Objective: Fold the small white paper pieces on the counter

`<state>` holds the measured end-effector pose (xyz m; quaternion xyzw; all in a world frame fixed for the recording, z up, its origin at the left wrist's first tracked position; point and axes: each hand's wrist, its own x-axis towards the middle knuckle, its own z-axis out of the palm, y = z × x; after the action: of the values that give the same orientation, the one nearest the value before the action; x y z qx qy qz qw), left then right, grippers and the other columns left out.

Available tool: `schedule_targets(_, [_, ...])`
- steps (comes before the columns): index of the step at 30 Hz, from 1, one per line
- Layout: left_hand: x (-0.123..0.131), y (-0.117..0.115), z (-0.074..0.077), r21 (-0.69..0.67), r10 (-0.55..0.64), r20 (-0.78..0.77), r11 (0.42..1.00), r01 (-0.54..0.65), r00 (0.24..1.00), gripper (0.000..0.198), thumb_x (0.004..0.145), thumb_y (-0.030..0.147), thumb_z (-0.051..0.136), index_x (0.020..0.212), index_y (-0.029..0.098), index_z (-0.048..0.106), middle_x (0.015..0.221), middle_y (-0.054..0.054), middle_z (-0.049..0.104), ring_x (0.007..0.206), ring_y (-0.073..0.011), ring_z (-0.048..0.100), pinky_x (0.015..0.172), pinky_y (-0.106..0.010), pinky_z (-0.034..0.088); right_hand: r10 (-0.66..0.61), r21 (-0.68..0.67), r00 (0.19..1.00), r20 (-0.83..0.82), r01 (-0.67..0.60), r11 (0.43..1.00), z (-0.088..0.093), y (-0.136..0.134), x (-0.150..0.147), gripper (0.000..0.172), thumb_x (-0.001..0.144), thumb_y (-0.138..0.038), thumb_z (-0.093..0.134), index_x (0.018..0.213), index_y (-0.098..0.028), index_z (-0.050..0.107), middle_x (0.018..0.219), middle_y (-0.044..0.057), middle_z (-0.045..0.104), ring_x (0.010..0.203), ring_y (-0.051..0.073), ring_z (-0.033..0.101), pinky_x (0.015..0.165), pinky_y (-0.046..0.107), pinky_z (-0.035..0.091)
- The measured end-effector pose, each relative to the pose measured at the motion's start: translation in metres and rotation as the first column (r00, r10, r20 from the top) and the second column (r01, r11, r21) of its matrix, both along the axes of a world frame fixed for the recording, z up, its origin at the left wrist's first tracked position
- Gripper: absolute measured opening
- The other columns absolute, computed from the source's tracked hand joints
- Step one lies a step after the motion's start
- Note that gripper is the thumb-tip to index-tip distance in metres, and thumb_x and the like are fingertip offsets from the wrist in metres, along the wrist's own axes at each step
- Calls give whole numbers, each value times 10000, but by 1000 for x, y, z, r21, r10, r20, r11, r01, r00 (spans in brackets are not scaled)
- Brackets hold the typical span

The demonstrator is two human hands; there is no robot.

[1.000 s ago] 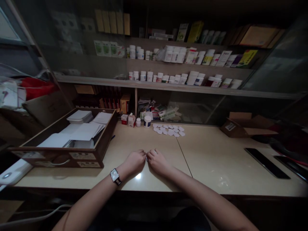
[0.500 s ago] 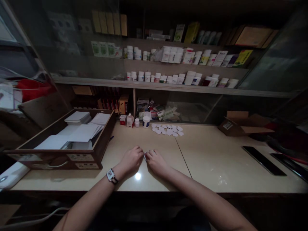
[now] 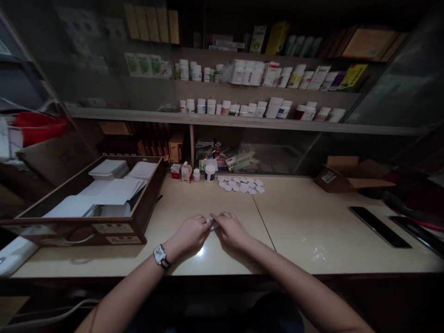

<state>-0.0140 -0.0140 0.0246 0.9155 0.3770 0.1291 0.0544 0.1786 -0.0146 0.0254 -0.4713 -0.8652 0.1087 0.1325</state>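
Over the front middle of the counter, my left hand (image 3: 192,234) and my right hand (image 3: 231,230) meet, fingers closed on one small piece of white paper (image 3: 213,226). Most of the paper is hidden behind the fingers, so its exact shape cannot be made out. A watch circles my left wrist. Beyond the hands lies a group of several small folded white paper packets (image 3: 243,185), spread flat on the counter. To the left of them stand a white jar with a blue label (image 3: 209,173), a small white bottle (image 3: 196,175) and two small boxes (image 3: 186,172).
A wooden drawer (image 3: 138,224) with white paper sheets (image 3: 116,190) sits at the left. On the right are an opened cardboard box (image 3: 335,178) and a black phone (image 3: 379,226). Glass-fronted shelves with medicine bottles (image 3: 211,106) rise behind the counter (image 3: 298,217).
My right fingers have shifted over the paper, the index finger now reaching toward the left hand. More of the white paper shows between the hands. The view has moved slightly.
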Motion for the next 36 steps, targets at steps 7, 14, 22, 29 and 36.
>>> schedule_targets(7, [5, -1, 0, 33, -31, -6, 999, 31, 1000, 264, 916, 210, 359, 1012, 166, 601, 942, -108, 570, 908, -221, 515, 747, -324, 456, 22, 73, 985, 171, -35, 997, 2, 5, 7, 391, 907, -221, 378, 1260, -176, 539, 1387, 150, 441, 1260, 262, 352, 970, 439, 274])
schedule_targets(14, [4, -2, -5, -13, -37, 61, 999, 38, 997, 262, 902, 170, 360, 1006, 158, 600, 930, -99, 601, 811, -188, 555, 757, -312, 451, -123, 124, 980, 155, 104, 987, -2, 3, 11, 309, 862, -189, 432, 1113, -160, 609, 1290, 142, 518, 1176, 258, 427, 956, 411, 274])
schedule_targets(22, [10, 1, -7, 32, 32, 5, 999, -32, 999, 215, 871, 226, 441, 873, 166, 647, 845, -84, 595, 782, -192, 531, 689, -299, 423, -400, -239, 909, -118, 365, 900, -8, 28, 12, 193, 807, -292, 560, 933, -159, 623, 842, 48, 649, 742, 154, 557, 641, 242, 349])
schedule_targets(29, [15, 8, -9, -60, 144, 89, 988, -139, 985, 203, 855, 318, 530, 812, 195, 685, 803, -51, 602, 751, -165, 544, 661, -270, 395, -465, -319, 880, -101, 414, 853, -6, 51, 5, 149, 755, -198, 578, 892, -164, 626, 808, 37, 656, 695, 132, 549, 589, 221, 318])
schedule_targets(36, [23, 6, -9, -57, 201, 139, 979, -195, 970, 259, 873, 336, 511, 782, 180, 697, 780, -73, 633, 811, -201, 552, 713, -305, 410, -472, -344, 881, -33, 433, 833, -3, 42, -2, 180, 761, -356, 608, 743, -180, 640, 703, 30, 645, 611, 136, 529, 544, 238, 297])
